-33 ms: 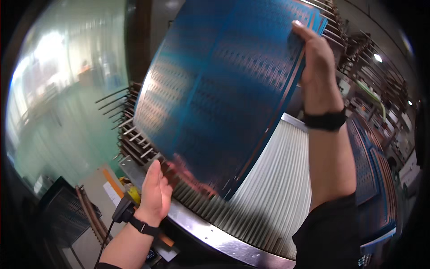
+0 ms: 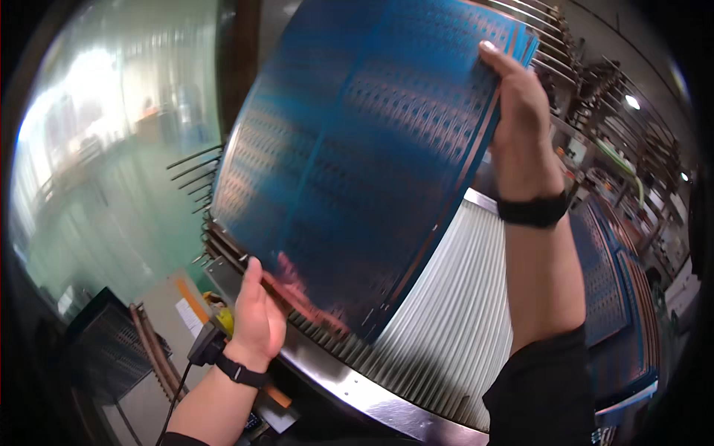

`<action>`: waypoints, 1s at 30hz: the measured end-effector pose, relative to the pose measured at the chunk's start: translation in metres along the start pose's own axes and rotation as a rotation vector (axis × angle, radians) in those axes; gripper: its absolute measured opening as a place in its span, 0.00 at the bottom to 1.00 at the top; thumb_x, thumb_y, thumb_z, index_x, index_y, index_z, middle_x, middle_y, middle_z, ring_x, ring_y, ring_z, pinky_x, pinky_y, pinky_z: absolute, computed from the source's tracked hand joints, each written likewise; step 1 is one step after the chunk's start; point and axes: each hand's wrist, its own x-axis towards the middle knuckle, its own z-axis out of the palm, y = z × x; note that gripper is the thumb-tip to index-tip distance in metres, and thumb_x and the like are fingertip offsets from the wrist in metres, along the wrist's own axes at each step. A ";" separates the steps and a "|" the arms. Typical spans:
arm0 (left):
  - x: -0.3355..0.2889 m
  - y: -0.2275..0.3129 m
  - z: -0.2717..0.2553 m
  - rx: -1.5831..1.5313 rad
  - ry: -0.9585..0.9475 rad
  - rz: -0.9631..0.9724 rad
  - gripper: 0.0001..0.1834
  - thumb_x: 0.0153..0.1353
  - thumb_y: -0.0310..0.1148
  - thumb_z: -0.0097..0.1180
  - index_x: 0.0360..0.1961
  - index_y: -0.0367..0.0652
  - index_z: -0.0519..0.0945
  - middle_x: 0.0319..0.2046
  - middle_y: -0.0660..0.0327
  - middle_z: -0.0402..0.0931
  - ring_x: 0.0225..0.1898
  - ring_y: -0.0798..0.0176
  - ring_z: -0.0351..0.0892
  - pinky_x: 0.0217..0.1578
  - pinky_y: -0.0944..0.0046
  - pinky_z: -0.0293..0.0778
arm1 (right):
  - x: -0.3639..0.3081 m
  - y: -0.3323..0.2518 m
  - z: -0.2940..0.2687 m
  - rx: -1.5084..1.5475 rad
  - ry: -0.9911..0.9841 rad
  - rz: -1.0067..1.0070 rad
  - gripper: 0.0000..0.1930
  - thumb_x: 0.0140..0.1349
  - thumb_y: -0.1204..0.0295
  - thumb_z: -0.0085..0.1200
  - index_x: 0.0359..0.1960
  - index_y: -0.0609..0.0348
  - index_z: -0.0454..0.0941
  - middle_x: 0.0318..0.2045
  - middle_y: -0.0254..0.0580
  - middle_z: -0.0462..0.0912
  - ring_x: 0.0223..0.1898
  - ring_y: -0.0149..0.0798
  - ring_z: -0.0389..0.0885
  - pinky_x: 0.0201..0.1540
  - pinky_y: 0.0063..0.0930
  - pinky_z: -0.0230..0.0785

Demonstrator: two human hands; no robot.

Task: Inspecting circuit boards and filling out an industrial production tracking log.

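A stack of large blue printed circuit board panels (image 2: 372, 178) with copper-coloured patterns is tilted in front of me. My right hand (image 2: 523, 111) grips its right edge, with the thumb on the top face and the fingers hidden behind. By the lower left edge is my left hand (image 2: 260, 316), open, its fingers stretched and the palm facing the panels. Its fingertips are at or very near that edge; I cannot tell if they touch. Under the panels lies a bed of pale parallel rods (image 2: 446, 312) with a shiny metal front rail (image 2: 364, 390).
More blue panels (image 2: 606, 282) stand stacked at the right. Rows of metal prongs (image 2: 195, 175) stick out at the left, and others (image 2: 554, 59) at the upper right. A dark panel (image 2: 111, 342) leans at lower left. Translucent curtains (image 2: 134, 149) hang beyond.
The panels have shifted slightly left and down with my right hand, and their lower left edge is closer to my left hand. My left hand has hardly moved.
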 end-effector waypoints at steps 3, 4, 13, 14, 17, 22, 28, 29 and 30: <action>-0.022 0.032 -0.004 -0.277 0.114 0.058 0.28 0.72 0.54 0.48 0.60 0.43 0.74 0.58 0.56 0.76 0.60 0.51 0.74 0.64 0.48 0.66 | -0.051 0.005 0.042 0.124 -0.129 0.072 0.10 0.67 0.71 0.56 0.43 0.66 0.80 0.35 0.42 0.86 0.33 0.36 0.86 0.41 0.32 0.82; -0.029 0.042 -0.015 -0.362 0.181 0.104 0.26 0.72 0.52 0.48 0.58 0.42 0.76 0.57 0.55 0.77 0.59 0.49 0.75 0.64 0.46 0.67 | -0.067 0.005 0.057 0.164 -0.178 0.113 0.10 0.67 0.71 0.55 0.44 0.65 0.80 0.35 0.42 0.86 0.32 0.35 0.86 0.40 0.31 0.82; -0.080 0.084 -0.055 -0.304 0.393 0.346 0.20 0.72 0.46 0.48 0.54 0.43 0.78 0.55 0.55 0.79 0.57 0.49 0.77 0.63 0.46 0.67 | -0.111 0.027 0.106 0.307 -0.311 0.267 0.12 0.67 0.67 0.59 0.47 0.59 0.77 0.42 0.39 0.84 0.42 0.34 0.83 0.49 0.32 0.76; -0.085 0.085 -0.067 -0.331 0.437 0.366 0.19 0.72 0.47 0.50 0.50 0.44 0.80 0.51 0.55 0.81 0.54 0.50 0.78 0.62 0.47 0.69 | -0.116 0.029 0.115 0.318 -0.281 0.322 0.13 0.67 0.67 0.59 0.48 0.59 0.77 0.42 0.39 0.84 0.42 0.34 0.82 0.49 0.32 0.76; -0.101 0.083 -0.108 -0.315 0.280 0.259 0.13 0.69 0.47 0.55 0.35 0.51 0.80 0.40 0.56 0.83 0.44 0.54 0.81 0.51 0.50 0.75 | -0.108 0.039 0.116 0.280 -0.316 0.303 0.14 0.68 0.65 0.58 0.48 0.61 0.78 0.41 0.39 0.84 0.40 0.35 0.82 0.47 0.30 0.77; -0.160 0.084 -0.080 0.140 0.546 0.265 0.28 0.69 0.39 0.57 0.65 0.45 0.63 0.51 0.59 0.74 0.44 0.61 0.77 0.50 0.57 0.73 | -0.082 0.025 0.126 0.236 -0.582 0.106 0.17 0.70 0.65 0.55 0.53 0.65 0.78 0.48 0.45 0.85 0.47 0.36 0.85 0.50 0.30 0.78; -0.267 0.197 -0.100 1.124 0.809 0.924 0.37 0.64 0.31 0.61 0.70 0.39 0.59 0.65 0.54 0.63 0.65 0.59 0.63 0.67 0.59 0.58 | -0.118 0.005 0.207 -0.079 -0.944 -0.475 0.19 0.71 0.66 0.54 0.59 0.61 0.75 0.53 0.47 0.83 0.50 0.39 0.85 0.52 0.33 0.81; -0.273 0.217 -0.087 1.285 0.760 1.033 0.38 0.63 0.31 0.63 0.71 0.37 0.58 0.66 0.54 0.62 0.67 0.59 0.62 0.68 0.59 0.56 | -0.116 0.002 0.218 -0.193 -1.101 -0.736 0.20 0.70 0.66 0.56 0.60 0.63 0.75 0.53 0.45 0.83 0.53 0.37 0.83 0.55 0.34 0.78; -0.278 0.230 -0.074 1.483 0.766 1.107 0.38 0.63 0.31 0.63 0.71 0.38 0.59 0.68 0.56 0.61 0.68 0.58 0.61 0.69 0.58 0.54 | -0.117 0.003 0.222 -0.180 -1.114 -0.496 0.18 0.69 0.68 0.57 0.58 0.62 0.76 0.50 0.45 0.84 0.52 0.35 0.84 0.55 0.32 0.78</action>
